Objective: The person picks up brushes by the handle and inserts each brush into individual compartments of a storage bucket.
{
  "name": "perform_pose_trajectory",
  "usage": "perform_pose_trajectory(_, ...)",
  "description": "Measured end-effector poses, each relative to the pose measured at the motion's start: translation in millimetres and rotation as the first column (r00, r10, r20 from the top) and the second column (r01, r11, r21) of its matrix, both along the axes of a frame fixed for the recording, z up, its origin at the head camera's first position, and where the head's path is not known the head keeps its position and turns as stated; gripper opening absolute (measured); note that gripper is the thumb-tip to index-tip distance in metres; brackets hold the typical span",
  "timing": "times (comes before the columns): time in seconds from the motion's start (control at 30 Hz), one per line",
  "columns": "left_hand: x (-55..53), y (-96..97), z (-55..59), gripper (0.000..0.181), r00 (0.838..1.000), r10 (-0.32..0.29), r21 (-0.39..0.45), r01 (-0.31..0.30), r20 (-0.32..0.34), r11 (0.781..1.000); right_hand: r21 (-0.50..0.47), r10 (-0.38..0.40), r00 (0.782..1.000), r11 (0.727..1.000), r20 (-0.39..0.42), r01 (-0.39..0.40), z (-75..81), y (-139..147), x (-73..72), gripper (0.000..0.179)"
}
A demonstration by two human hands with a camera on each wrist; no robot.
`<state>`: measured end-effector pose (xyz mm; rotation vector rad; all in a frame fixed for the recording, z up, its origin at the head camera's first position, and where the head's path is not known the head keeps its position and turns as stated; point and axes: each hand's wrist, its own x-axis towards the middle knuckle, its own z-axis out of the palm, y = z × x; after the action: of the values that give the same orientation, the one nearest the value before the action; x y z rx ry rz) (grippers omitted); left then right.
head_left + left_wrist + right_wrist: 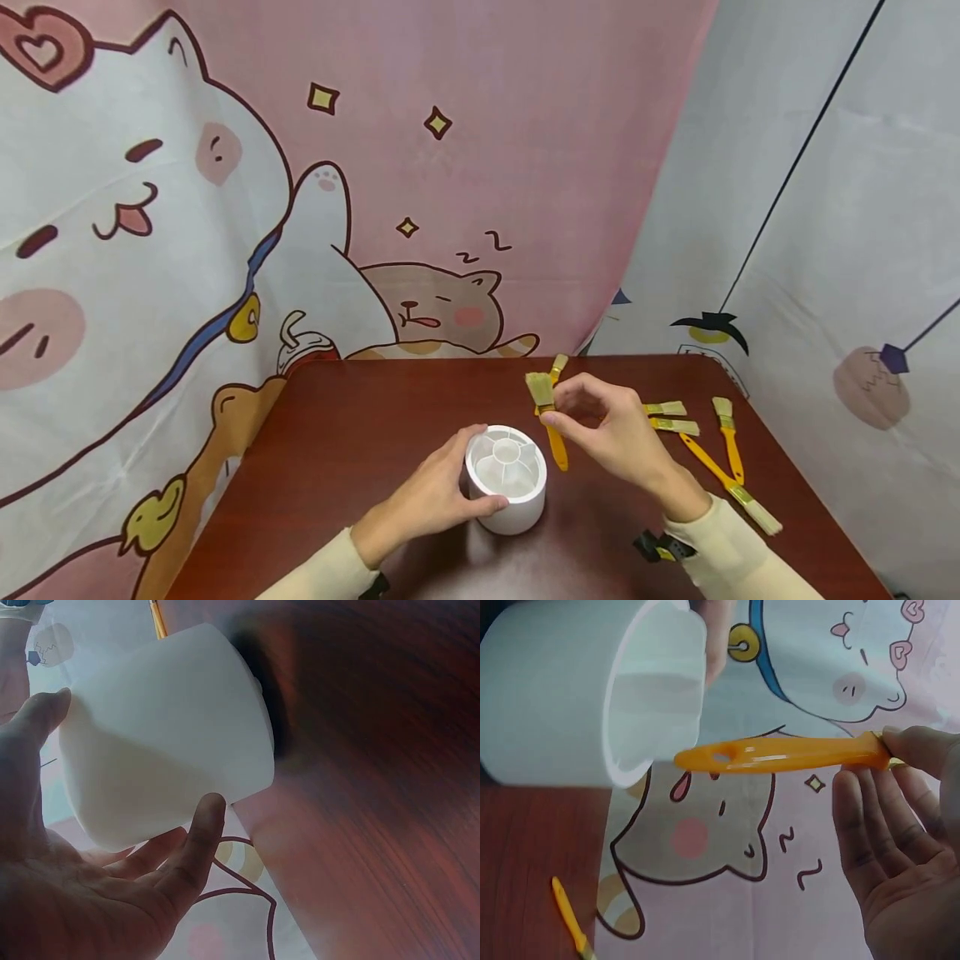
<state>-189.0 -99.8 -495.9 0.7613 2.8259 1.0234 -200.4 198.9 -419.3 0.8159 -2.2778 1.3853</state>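
Observation:
A white round holder (513, 518) with inner dividers stands on the table, its top uncovered. My left hand (431, 492) grips it from the left, thumb at the near side and fingers round the far side. In the left wrist view the holder's smooth wall (165, 735) lies between thumb and fingers. Just right of the holder, my right hand (618, 429) pinches a paintbrush (556, 448) near its ferrule. Its pale bristles point up and its yellow handle hangs down. In the right wrist view the handle's end overlaps the holder's rim (619, 761).
Another paintbrush (558, 367) lies behind the held one. Two paintbrushes (678, 427) show beyond my right hand, and two more (727, 433) lie at the table's right side. A printed cloth (525, 167) hangs behind the dark red table (360, 433).

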Motion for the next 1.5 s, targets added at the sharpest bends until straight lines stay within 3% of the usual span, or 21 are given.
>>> perform_pose_trajectory(0.3, -0.2, 0.2, 0.8, 0.103, 1.000, -0.006, 0.021, 0.006, -0.025, 1.000, -0.096, 0.090, 0.996, 0.992, 0.019, -0.087, 5.5, -16, 9.6, 0.028)
perform_pose_trajectory(0.67, -0.6, 0.0, 2.5, 0.104, 1.000, -0.020, -0.005, 0.020, 0.006, 1.000, -0.038, 0.213, 0.977, 0.977, 0.026, -0.212, -20.4, -26, 14.3, 0.030)
perform_pose_trajectory(0.8, 0.4, -0.6, 2.2, 0.105, 1.000, -0.013, -0.017, 0.013, 0.016, 1.000, 0.005, 0.226, 0.972, 0.974, 0.071, -0.227, -32.6, -26, 15.5, 0.027)
perform_pose_trajectory(0.97, 1.1, -0.3, 1.2, 0.105, 1.000, -0.008, -0.014, 0.008, -0.001, 1.000, 0.067, 0.176, 0.978, 0.981, 0.112, -0.184, -42.9, -25, 17.0, 0.023)
perform_pose_trajectory(1.27, -0.4, 0.5, 3.2, 0.106, 1.000, -0.008, -0.013, 0.008, -0.004, 1.000, 0.102, 0.091, 0.990, 0.990, 0.112, -0.102, -51.3, -24, 17.6, 0.022)
perform_pose_trajectory(1.5, 0.5, 1.1, 3.3, 0.105, 1.000, -0.011, -0.013, 0.011, -0.015, 1.000, 0.155, 0.015, 0.999, 0.988, 0.033, -0.021, -59.9, -27, 19.2, 0.029)
